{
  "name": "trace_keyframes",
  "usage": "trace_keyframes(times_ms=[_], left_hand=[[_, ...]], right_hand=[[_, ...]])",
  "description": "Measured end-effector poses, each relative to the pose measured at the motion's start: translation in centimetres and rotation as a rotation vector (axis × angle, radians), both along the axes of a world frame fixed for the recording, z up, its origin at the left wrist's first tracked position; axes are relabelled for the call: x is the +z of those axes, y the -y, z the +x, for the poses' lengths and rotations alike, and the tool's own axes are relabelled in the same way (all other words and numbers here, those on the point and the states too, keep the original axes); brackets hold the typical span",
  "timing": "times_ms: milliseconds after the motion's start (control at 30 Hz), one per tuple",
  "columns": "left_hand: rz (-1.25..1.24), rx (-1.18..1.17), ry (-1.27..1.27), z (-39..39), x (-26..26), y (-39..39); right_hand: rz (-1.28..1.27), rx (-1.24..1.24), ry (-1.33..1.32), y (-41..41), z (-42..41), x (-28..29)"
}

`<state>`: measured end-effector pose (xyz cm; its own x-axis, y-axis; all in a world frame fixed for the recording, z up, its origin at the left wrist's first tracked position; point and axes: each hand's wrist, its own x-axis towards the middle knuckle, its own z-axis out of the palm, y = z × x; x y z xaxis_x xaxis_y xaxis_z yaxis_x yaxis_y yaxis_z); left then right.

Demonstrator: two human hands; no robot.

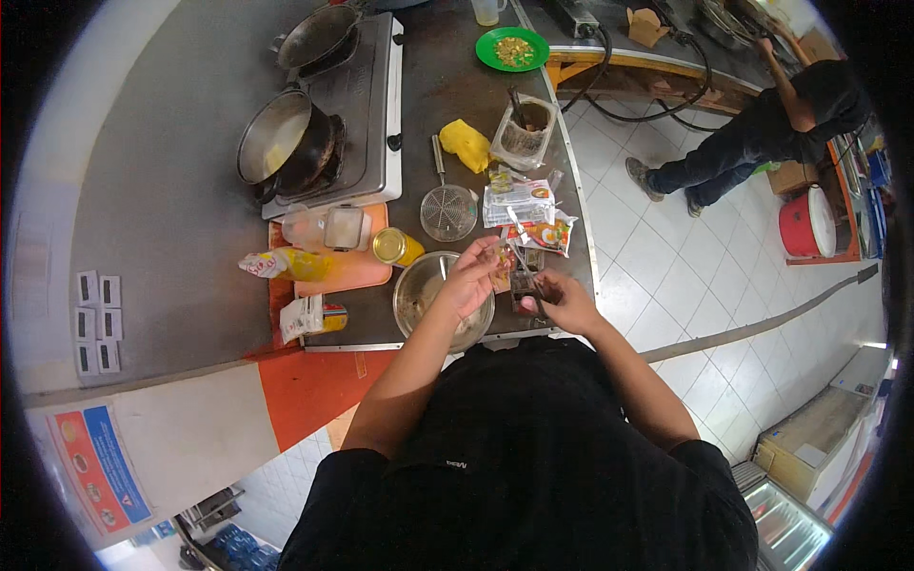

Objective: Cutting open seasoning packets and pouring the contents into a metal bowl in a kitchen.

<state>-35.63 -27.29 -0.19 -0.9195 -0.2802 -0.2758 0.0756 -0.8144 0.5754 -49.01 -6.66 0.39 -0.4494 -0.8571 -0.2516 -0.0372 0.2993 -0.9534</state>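
My left hand (pixel 470 280) is raised over the right rim of a stainless steel bowl (pixel 404 300), pinching a small clear sachet (pixel 503 265) with reddish contents. Around the dark handles of a pair of scissors (pixel 526 270), my right hand (pixel 565 302) is closed. The metal blades point up and left, right beside the sachet; whether they touch it I cannot tell. Beyond the hands lie opened food packets (pixel 520 205) that bear print. A round wire skimmer (pixel 448 213) rests on the dark counter left of them. A utensil leans inside the bowl, partly behind my left forearm.
A gas stove (pixel 371 107) at the back left carries a deep pot (pixel 275 135) and a frying pan (pixel 318 43). Near it are a yellow-labelled can (pixel 400 248) and an orange tray (pixel 343 275). A green plate (pixel 493 50) holds chopped food. Another person (pixel 778 121) stands at the far right counter.
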Motion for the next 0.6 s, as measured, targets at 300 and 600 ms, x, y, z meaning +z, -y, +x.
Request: trace_keyframes(times_ms=[300,600], left_hand=[[-0.191,0.101,0.141,0.6,0.5,-1.2],[-0.199,0.195,0.212,-1.6,-1.1,0.9]], right_hand=[[0.034,-0.02,-0.312,3.3,2.4,5.6],[-0.027,-0.201,-0.264,5.2,1.1,0.5]])
